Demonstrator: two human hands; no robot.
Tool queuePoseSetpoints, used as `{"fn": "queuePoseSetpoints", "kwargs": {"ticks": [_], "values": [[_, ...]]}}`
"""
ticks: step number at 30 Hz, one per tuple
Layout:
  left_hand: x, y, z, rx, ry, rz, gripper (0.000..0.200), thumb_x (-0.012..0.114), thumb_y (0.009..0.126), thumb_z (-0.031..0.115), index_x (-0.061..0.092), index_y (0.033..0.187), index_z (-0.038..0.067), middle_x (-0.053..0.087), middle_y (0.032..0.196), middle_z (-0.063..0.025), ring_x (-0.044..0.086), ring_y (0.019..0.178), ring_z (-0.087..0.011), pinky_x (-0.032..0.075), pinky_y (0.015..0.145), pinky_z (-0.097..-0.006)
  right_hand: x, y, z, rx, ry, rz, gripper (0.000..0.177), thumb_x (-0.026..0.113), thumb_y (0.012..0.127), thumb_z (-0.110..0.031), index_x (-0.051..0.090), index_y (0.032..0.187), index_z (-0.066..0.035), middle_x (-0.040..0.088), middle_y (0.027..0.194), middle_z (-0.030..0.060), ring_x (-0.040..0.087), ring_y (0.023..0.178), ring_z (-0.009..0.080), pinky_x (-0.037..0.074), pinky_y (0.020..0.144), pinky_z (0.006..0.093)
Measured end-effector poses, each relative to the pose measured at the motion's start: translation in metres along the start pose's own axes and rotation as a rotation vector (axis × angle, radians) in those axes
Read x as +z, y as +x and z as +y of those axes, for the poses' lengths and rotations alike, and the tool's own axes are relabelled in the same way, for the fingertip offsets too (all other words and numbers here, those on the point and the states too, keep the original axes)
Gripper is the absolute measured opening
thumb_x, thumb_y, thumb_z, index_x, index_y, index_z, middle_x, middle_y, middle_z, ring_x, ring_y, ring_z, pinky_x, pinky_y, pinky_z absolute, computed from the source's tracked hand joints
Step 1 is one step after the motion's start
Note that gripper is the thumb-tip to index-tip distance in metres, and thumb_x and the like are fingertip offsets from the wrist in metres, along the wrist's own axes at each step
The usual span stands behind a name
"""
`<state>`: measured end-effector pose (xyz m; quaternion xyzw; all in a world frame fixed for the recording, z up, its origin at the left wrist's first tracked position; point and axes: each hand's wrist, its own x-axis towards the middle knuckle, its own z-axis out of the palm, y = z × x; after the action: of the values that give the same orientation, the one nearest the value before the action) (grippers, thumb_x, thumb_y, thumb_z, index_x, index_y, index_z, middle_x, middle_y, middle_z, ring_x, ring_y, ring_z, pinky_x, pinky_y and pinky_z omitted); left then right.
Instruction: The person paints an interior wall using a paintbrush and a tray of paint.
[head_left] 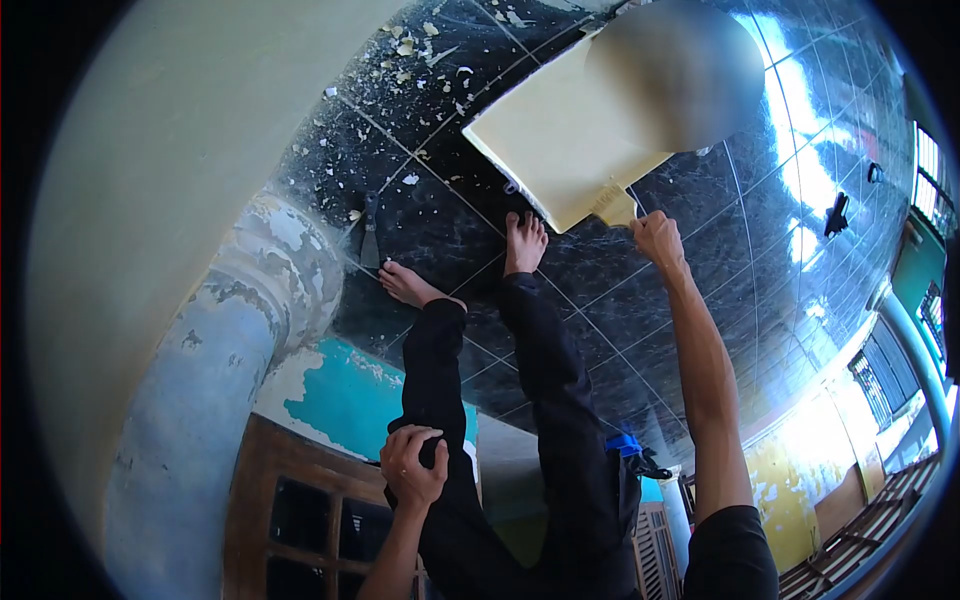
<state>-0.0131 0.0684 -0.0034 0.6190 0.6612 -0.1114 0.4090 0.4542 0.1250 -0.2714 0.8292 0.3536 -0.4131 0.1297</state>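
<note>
My right hand [657, 240] is closed around the handle of a wide paintbrush [617, 207]. Its cream-coated head lies against the near right edge of a rectangular container [478, 137] with cream paint [560, 120] in it. A round blur hides the container's far right part. Lower down, my left hand [414, 466] rests on my left leg [437, 380], fingers loosely bent and apart, holding nothing. Near my left foot [418, 287], a putty knife [370, 232] lies on the dark tiled floor [590, 275].
Paint flakes [410, 50] litter the floor at the upper left. A pale wall [170, 160] and a peeling column [215, 350] stand at my left. Toward the right, a small black object [836, 215] lies on the tiles. A wooden-framed window [300, 510] shows at the lower left.
</note>
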Motion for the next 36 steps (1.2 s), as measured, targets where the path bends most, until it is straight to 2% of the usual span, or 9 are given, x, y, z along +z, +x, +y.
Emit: {"fn": "queuePoseSetpoints", "kwargs": {"ticks": [6, 8, 11, 14, 22, 28, 31, 33, 36], "values": [[0.002, -0.003, -0.004, -0.011, -0.016, 0.009, 0.012, 0.069, 0.076, 0.020, 0.070, 0.087, 0.014, 0.067, 0.094, -0.0017, 0.062, 0.098, -0.0246, 0.045, 0.085, -0.0391, -0.035, -0.035, -0.003, -0.006, -0.012, -0.090, 0.026, 0.062, 0.087, -0.028, 0.073, 0.094, -0.005, 0.066, 0.092, 0.0275, 0.065, 0.086, 0.0448, 0.053, 0.076, 0.0499], [0.002, -0.003, -0.005, -0.010, -0.016, 0.008, 0.012, 0.069, 0.076, 0.020, 0.070, 0.087, 0.014, 0.067, 0.093, -0.0016, 0.062, 0.097, -0.0245, 0.045, 0.085, -0.0390, -0.046, -0.048, -0.006, -0.075, -0.005, 0.117, 0.023, 0.061, 0.088, -0.026, 0.072, 0.101, -0.011, 0.066, 0.088, 0.0259, 0.065, 0.082, 0.0429, 0.052, 0.073, 0.0495], [0.002, -0.003, -0.006, -0.007, -0.014, 0.008, 0.012, 0.069, 0.076, 0.020, 0.070, 0.087, 0.014, 0.066, 0.093, -0.0014, 0.062, 0.097, -0.0241, 0.045, 0.085, -0.0389, -0.066, -0.062, -0.037, -0.143, -0.138, 0.236, 0.022, 0.060, 0.089, -0.025, 0.071, 0.106, -0.014, 0.067, 0.087, 0.0210, 0.066, 0.081, 0.0395, 0.052, 0.071, 0.0482], [0.000, -0.002, -0.004, -0.026, -0.029, -0.020, 0.013, 0.070, 0.078, 0.020, 0.071, 0.088, 0.011, 0.066, 0.095, -0.0053, 0.061, 0.098, -0.0266, 0.046, 0.086, -0.0405, -0.062, -0.050, -0.044, -0.317, -0.302, 0.251, 0.020, 0.060, 0.090, -0.022, 0.070, 0.105, -0.014, 0.064, 0.089, 0.0165, 0.066, 0.084, 0.0356, 0.053, 0.072, 0.0466], [-0.001, -0.001, -0.004, -0.013, -0.021, -0.010, 0.013, 0.069, 0.079, 0.020, 0.071, 0.088, 0.012, 0.066, 0.094, -0.0052, 0.062, 0.097, -0.0264, 0.046, 0.085, -0.0404, -0.029, -0.027, -0.054, -0.372, -0.589, 0.152, 0.016, 0.055, 0.089, -0.012, 0.070, 0.092, -0.007, 0.062, 0.095, 0.0153, 0.067, 0.086, 0.0328, 0.056, 0.072, 0.0440], [0.000, -0.002, -0.005, -0.013, -0.029, 0.002, 0.012, 0.069, 0.078, 0.020, 0.071, 0.088, 0.012, 0.066, 0.094, -0.0049, 0.061, 0.097, -0.0262, 0.046, 0.085, -0.0401, -0.036, -0.052, -0.044, -0.375, -0.518, 0.118, 0.015, 0.057, 0.088, -0.015, 0.070, 0.091, -0.008, 0.062, 0.096, 0.0156, 0.067, 0.083, 0.0349, 0.056, 0.072, 0.0456], [0.000, -0.004, -0.006, -0.015, -0.035, 0.006, 0.012, 0.070, 0.078, 0.020, 0.071, 0.088, 0.012, 0.066, 0.095, -0.0047, 0.061, 0.098, -0.0261, 0.045, 0.086, -0.0400, -0.048, -0.065, -0.038, -0.306, -0.279, 0.153, 0.018, 0.058, 0.089, -0.021, 0.072, 0.099, -0.013, 0.066, 0.094, 0.0159, 0.067, 0.083, 0.0370, 0.054, 0.072, 0.0475], [-0.001, -0.004, -0.006, -0.014, -0.040, 0.010, 0.012, 0.070, 0.078, 0.020, 0.071, 0.088, 0.012, 0.066, 0.095, -0.0045, 0.061, 0.098, -0.0260, 0.045, 0.086, -0.0400, -0.048, -0.065, -0.029, -0.150, -0.070, 0.179, 0.027, 0.060, 0.090, -0.025, 0.070, 0.112, -0.014, 0.070, 0.082, 0.0131, 0.069, 0.077, 0.0333, 0.052, 0.072, 0.0421], [0.000, -0.004, -0.005, -0.022, -0.039, -0.002, 0.012, 0.070, 0.078, 0.020, 0.071, 0.088, 0.012, 0.066, 0.095, -0.0043, 0.061, 0.098, -0.0257, 0.045, 0.086, -0.0398, -0.037, -0.046, -0.019, -0.025, 0.040, 0.132, 0.024, 0.060, 0.089, -0.027, 0.072, 0.105, -0.014, 0.070, 0.087, 0.0186, 0.067, 0.084, 0.0400, 0.053, 0.076, 0.0458]]}}
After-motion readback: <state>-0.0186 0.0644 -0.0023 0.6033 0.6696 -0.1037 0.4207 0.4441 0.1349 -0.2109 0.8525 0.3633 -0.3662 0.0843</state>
